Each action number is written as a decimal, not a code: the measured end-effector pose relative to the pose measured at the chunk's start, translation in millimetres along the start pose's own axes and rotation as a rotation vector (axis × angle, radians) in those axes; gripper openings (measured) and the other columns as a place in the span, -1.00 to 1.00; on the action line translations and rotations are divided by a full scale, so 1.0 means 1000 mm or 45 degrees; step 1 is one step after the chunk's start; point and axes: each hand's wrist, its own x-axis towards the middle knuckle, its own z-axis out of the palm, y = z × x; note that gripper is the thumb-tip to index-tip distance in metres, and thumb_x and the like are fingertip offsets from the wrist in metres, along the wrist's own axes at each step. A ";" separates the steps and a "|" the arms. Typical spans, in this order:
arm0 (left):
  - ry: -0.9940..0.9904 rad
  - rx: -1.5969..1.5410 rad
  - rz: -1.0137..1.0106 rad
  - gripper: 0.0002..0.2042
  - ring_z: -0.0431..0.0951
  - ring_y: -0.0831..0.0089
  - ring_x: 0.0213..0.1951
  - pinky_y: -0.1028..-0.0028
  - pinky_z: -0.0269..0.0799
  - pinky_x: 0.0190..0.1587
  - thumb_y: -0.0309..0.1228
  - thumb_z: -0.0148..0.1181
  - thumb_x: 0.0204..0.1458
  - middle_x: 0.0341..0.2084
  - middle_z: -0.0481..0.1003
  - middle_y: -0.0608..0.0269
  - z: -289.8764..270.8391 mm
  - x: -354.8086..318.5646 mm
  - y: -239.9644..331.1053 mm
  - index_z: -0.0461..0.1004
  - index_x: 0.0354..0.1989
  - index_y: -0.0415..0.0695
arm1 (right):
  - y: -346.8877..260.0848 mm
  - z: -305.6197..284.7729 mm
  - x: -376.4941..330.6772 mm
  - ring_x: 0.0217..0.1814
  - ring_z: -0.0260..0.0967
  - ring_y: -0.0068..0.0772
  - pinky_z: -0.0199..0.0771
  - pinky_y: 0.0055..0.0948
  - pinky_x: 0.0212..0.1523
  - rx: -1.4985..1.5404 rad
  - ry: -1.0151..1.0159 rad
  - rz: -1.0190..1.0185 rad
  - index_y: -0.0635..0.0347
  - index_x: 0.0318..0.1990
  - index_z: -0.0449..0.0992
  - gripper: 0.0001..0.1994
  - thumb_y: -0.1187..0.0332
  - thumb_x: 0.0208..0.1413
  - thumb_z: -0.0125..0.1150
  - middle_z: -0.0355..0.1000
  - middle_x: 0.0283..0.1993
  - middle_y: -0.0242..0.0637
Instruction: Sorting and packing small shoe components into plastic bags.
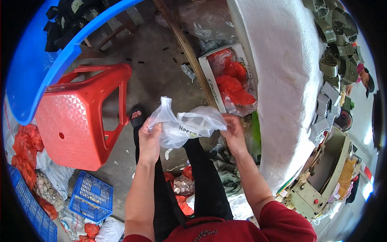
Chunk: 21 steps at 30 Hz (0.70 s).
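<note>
A thin translucent plastic bag (193,126) with dark print stretches between my hands above my legs. My left hand (150,137) is closed on the bag's left end, thumb up along the film, and one corner sticks up beyond it. At the other end, my right hand (234,131) pinches the bag's edge between its fingers. The bag hangs loose and crumpled, and I cannot see anything inside it.
A red plastic stool (76,125) lies on its side at the left, below a blue basin rim (60,68). Blue baskets (92,194) and sacks stand nearer. Ahead on the right, a carton (209,68) holds red bags, beside a table covered in white woven sheet (282,80).
</note>
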 end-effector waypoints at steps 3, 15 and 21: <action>-0.072 0.187 -0.028 -0.85 0.41 0.66 -0.34 0.59 0.33 -0.21 -0.52 0.03 0.08 -0.35 0.47 0.37 -0.004 -0.004 -0.006 0.43 -0.19 -0.24 | -0.030 0.003 -0.002 0.23 0.07 -0.37 0.08 -0.32 0.16 -0.170 -0.047 -0.244 0.14 0.00 0.31 -0.55 0.51 -0.13 0.23 0.11 0.21 -0.24; -0.266 0.812 0.450 -0.81 0.38 0.43 -0.19 0.49 0.26 -0.10 -0.70 -0.11 -0.11 -0.24 0.38 0.22 -0.008 -0.040 0.058 0.43 -0.44 -0.18 | -0.067 0.017 -0.027 -0.51 0.40 0.00 0.36 -0.18 -0.47 -0.883 0.076 -0.316 0.24 -0.22 0.33 -0.82 0.37 0.05 0.09 0.36 -0.59 -0.05; -0.134 0.936 0.270 -0.66 0.36 0.32 -0.11 0.41 0.32 -0.09 -0.51 -0.02 -0.03 -0.11 0.30 0.12 0.014 -0.096 0.125 0.30 -0.02 -0.18 | -0.137 0.035 -0.089 -0.43 0.40 0.01 0.35 -0.24 -0.41 -0.782 0.211 -0.414 0.28 -0.19 0.34 -0.83 0.46 0.06 0.06 0.39 -0.47 0.01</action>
